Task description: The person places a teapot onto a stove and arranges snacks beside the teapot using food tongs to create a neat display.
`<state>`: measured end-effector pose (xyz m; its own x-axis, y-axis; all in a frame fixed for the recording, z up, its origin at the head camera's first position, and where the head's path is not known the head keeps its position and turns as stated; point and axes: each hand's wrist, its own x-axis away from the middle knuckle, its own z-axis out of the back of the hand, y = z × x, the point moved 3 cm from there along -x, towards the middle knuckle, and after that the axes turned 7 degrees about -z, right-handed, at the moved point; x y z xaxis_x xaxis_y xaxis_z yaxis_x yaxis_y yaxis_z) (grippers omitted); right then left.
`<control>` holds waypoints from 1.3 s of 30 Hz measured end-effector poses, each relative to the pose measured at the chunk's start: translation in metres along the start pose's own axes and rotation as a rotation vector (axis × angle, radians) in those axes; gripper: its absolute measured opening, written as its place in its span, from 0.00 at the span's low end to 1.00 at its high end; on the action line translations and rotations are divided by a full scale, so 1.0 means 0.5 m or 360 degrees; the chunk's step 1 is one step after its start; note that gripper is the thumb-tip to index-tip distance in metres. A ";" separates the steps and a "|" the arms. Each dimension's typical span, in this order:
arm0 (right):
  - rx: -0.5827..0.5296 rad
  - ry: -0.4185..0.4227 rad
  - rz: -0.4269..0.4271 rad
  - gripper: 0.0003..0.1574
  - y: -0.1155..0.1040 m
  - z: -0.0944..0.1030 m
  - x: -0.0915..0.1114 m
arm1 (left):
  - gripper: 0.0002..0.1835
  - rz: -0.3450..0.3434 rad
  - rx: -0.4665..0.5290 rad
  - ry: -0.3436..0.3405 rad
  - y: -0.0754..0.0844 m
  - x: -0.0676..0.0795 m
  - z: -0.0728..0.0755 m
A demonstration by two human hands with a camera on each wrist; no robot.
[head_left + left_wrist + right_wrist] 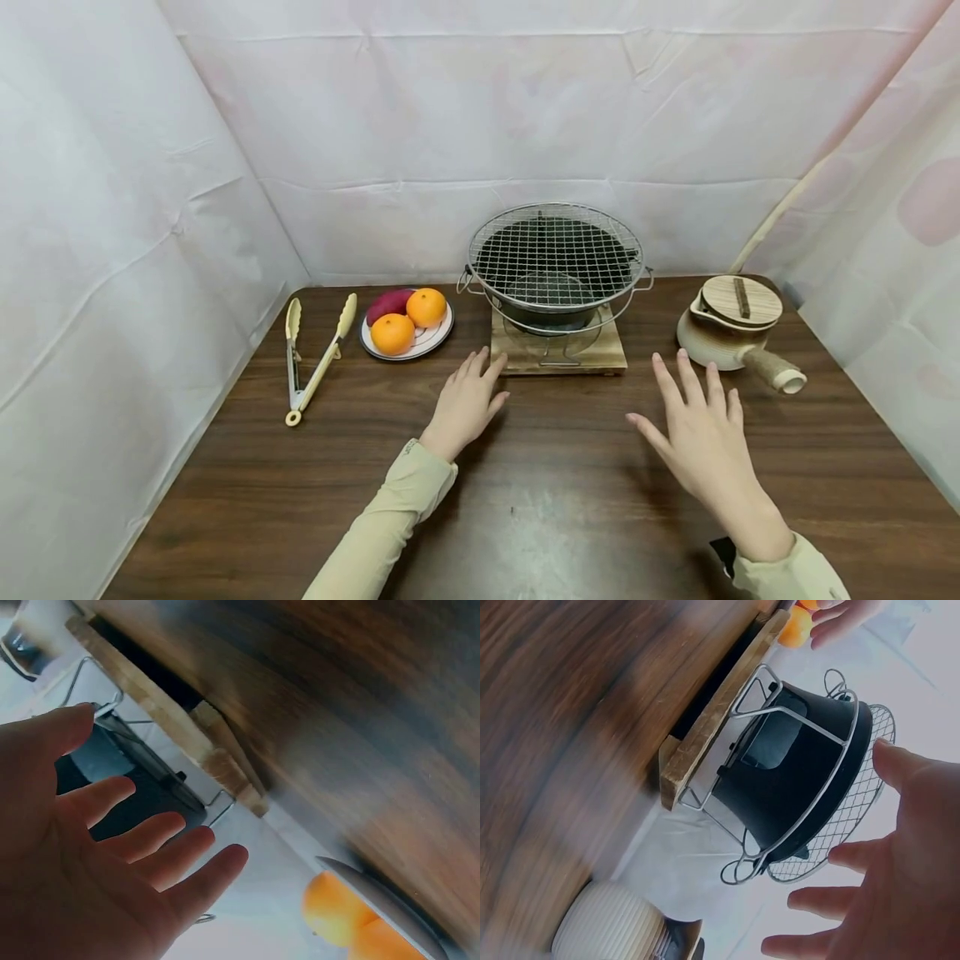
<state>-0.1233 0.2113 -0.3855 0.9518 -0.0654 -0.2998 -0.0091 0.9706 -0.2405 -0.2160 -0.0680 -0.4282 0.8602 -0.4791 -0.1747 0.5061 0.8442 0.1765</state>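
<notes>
My left hand [467, 406] is held over the table with its fingers spread, near the front left corner of a wooden board [592, 360]. On that board stands a small round black grill [795, 772] in a wire frame, topped by a wire mesh [558, 258]. The right hand [708, 442], also with spread fingers and holding nothing, hovers in front of a teapot [720, 333] with a wooden lid [742, 300] and a side handle [772, 369]. In both wrist views the palms show bare.
Left of the grill, a plate [427, 348] carries two oranges [393, 334] and a purple sweet potato-like item [386, 305]. Farther left lie spread tongs [322, 367] with cream tips. White sheeting [420, 108] closes the back and sides of the dark wooden table [300, 508].
</notes>
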 end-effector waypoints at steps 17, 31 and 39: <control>-0.0032 0.0016 -0.0151 0.50 0.074 0.021 -0.014 | 0.34 0.0096 0.0383 -0.0134 -0.041 -0.066 -0.044; -0.0037 -0.0073 -0.0330 0.52 0.159 0.029 -0.037 | 0.34 0.0153 0.0573 -0.0167 -0.042 -0.109 -0.044; -0.0038 -0.0149 -0.0407 0.53 0.204 0.018 -0.051 | 0.34 0.0148 0.0539 -0.0170 -0.055 -0.121 -0.055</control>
<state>-0.1457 0.3142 -0.3942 0.9482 -0.2851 -0.1400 0.2293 0.9195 -0.3193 -0.2835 -0.0556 -0.4489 0.8962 -0.4416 -0.0436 0.4021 0.7665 0.5008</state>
